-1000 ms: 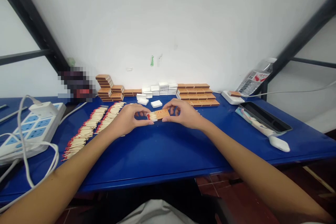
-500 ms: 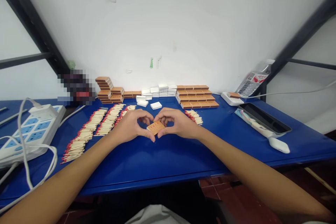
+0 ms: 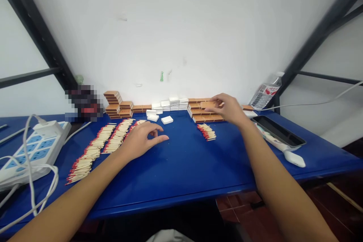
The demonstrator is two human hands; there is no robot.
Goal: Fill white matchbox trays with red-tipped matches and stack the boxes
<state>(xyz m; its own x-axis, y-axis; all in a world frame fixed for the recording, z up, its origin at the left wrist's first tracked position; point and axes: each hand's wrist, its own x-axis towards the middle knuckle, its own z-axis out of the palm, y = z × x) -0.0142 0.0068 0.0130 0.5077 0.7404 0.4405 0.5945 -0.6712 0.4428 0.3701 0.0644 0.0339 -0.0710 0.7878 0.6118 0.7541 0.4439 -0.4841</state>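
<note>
My right hand (image 3: 228, 109) reaches to the back of the blue table (image 3: 181, 166) and grips an orange matchbox (image 3: 208, 104) over the right stack of orange matchboxes (image 3: 198, 111). My left hand (image 3: 141, 138) rests on the table near the middle, fingers loosely curled and apart, holding nothing. Rows of red-tipped matches (image 3: 98, 143) lie just left of it. A small bunch of matches (image 3: 207, 131) lies below my right hand. White inner trays (image 3: 167, 120) sit between the stacks.
More orange matchboxes (image 3: 117, 104) are stacked at the back left. A white power strip (image 3: 31, 147) with cables lies at far left. At right are a black tray (image 3: 279, 131), a white device (image 3: 293, 157) and a tilted water bottle (image 3: 265, 94).
Both hands held the matchbox at the middle and pushed it shut. My right hand has since carried it to the back right stack; my left hand let go and stays on the table.
</note>
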